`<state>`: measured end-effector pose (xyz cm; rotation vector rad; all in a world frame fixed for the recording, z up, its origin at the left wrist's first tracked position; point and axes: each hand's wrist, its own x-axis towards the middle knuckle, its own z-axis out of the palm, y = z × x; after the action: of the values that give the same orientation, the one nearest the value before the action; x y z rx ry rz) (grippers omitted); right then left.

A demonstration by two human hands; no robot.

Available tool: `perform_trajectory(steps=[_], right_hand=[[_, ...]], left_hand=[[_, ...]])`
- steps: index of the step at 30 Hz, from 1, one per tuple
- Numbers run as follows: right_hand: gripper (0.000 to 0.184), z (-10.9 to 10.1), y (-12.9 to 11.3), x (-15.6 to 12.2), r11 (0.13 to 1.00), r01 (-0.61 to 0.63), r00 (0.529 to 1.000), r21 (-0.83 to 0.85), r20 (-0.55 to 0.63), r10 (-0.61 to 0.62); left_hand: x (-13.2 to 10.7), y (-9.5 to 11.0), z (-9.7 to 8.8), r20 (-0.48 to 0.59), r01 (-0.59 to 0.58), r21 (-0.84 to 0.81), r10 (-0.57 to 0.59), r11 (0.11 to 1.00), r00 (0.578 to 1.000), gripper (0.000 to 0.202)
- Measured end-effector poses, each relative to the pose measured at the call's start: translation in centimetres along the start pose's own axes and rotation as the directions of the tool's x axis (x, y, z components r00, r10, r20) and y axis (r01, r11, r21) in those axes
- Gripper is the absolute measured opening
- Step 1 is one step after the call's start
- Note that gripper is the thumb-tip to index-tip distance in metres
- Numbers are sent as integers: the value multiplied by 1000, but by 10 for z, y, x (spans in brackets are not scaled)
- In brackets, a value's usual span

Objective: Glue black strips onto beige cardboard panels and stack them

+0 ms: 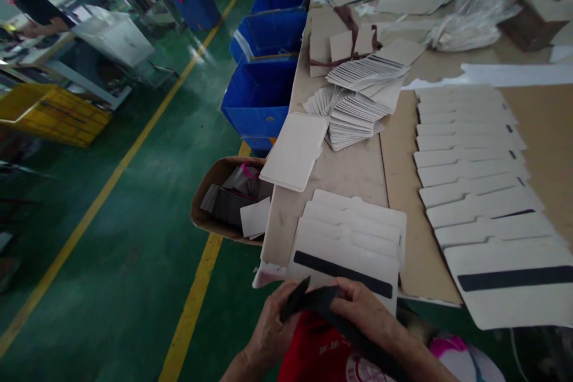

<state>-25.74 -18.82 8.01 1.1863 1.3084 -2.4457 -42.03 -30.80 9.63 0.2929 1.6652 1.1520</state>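
Observation:
Both hands are at the near edge of the table, low in the view. My left hand (pixel 276 316) is closed on one end of a black strip (pixel 320 298). Fingers of my right hand (pixel 367 310) pinch the same strip farther along, and it hangs down below that hand. Just beyond my hands, overlapping pale boards (pixel 349 239) with notched edges lie on the table; the nearest carries a black band (pixel 342 271). To the right runs a longer row of similar overlapping boards (pixel 483 191), with a black band on the nearest one.
Fanned stacks of pale cards (pixel 358 113) and a loose stack of boards (pixel 295 149) lie farther up the table (pixel 344 173). Beside its left edge stand a cardboard box (pixel 210 191) and several blue bins (pixel 259 101). Clear plastic (pixel 470 12) lies at the back. Another person's arm (pixel 45 27) shows far left.

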Motion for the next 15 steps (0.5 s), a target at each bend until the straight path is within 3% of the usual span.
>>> perform_trajectory(steps=[3,5,8,9,12,15], right_hand=[[18,14,5,0,993,96,995,63,24,-97],[19,18,5,-2,989,115,988,92,93,-124],[14,15,4,-11,1000,20,960,6,279,-21],[14,13,3,-14,999,-10,957,-47,290,23],[16,-1,-7,-18,996,-39,993,-83,106,47],[29,-17,-32,-12,992,126,986,-4,-107,-126]], left_hand=[[-9,0,15,165,-87,168,59,982,984,24],[-11,-6,19,113,-29,141,13,990,994,30],[-9,-19,15,-19,39,5,-39,999,999,41],[-8,-22,12,-26,70,-17,-71,997,997,45],[-9,-27,3,88,184,22,-185,983,979,54],[-14,-22,1,252,228,45,-232,973,939,52]])
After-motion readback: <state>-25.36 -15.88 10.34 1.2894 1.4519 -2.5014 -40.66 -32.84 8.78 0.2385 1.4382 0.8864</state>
